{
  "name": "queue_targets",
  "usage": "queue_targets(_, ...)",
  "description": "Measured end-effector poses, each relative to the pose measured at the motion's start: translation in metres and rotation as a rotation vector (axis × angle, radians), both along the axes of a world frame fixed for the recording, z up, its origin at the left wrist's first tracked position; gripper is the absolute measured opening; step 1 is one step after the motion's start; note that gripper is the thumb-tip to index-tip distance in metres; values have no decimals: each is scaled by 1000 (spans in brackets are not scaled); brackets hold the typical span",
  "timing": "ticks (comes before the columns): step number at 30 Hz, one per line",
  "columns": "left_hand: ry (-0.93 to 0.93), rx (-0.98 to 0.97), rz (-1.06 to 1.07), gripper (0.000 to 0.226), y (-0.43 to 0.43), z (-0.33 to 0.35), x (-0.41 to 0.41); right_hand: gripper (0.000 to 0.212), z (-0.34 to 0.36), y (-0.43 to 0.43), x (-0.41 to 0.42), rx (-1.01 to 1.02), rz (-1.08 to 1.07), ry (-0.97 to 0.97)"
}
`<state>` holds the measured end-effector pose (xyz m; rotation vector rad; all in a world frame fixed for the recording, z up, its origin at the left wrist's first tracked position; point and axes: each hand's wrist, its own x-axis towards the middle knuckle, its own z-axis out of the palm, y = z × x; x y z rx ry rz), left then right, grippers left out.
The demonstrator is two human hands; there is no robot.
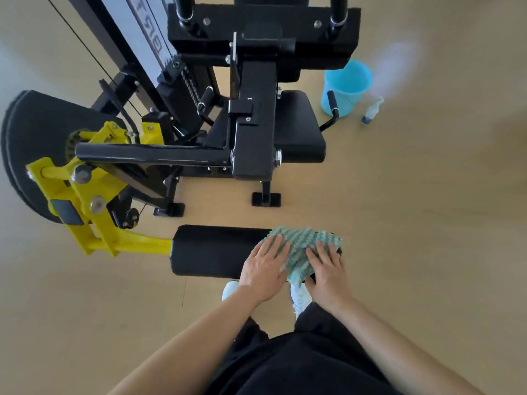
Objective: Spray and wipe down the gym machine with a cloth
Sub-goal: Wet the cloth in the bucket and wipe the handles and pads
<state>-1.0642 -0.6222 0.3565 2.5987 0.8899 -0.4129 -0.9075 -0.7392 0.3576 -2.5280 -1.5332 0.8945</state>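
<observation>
A black and yellow gym machine point(251, 129) stands on the floor ahead of me. Its black padded roller point(211, 249) lies across the lower middle, on a yellow arm point(128, 243). A teal and white knobbly cloth point(302, 246) is draped over the roller's right end. My left hand point(265, 266) lies flat with straight fingers on the cloth's left edge and the pad. My right hand point(328, 266) presses flat on the cloth's right part. A small spray bottle point(372, 109) stands on the floor at the right, away from both hands.
A light blue bucket point(346, 86) stands on the floor beside the spray bottle, next to the black seat point(299, 124). A machine handle point(332, 106) juts out in front of the bucket. My white shoes point(299, 297) are just below the roller. Tan floor spreads to the right.
</observation>
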Motion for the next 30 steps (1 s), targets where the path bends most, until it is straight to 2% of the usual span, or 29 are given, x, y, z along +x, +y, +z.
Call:
queue_targets(7, 21, 4, 32, 66, 57, 3, -85, 69, -1, 31, -101, 57, -28, 110)
queue_targets(10, 22, 45, 92, 66, 78, 0, -132, 69, 3, 44, -133, 101, -50, 232)
queue_targets(15, 64, 151, 266, 59, 95, 5, -165, 65, 3, 39, -155, 168, -229, 409)
queue_targets(17, -29, 171, 350, 51, 94, 8, -159, 61, -2, 29, -146, 185, -322, 365)
queue_targets(19, -101, 105, 359, 54, 91, 8, -148, 54, -4, 21, -126, 239, -421, 242)
queue_targets(23, 69, -43, 266, 64, 84, -6, -117, 57, -6, 8, -69, 286, -717, 67)
queue_targets(27, 151, -29, 260, 63, 66, -14, -83, 67, -15, 5, -17, 225, -800, 86)
queue_targets(30, 144, -24, 180, 63, 43, -13, -51, 65, -30, 6, 5, 194, -818, 227)
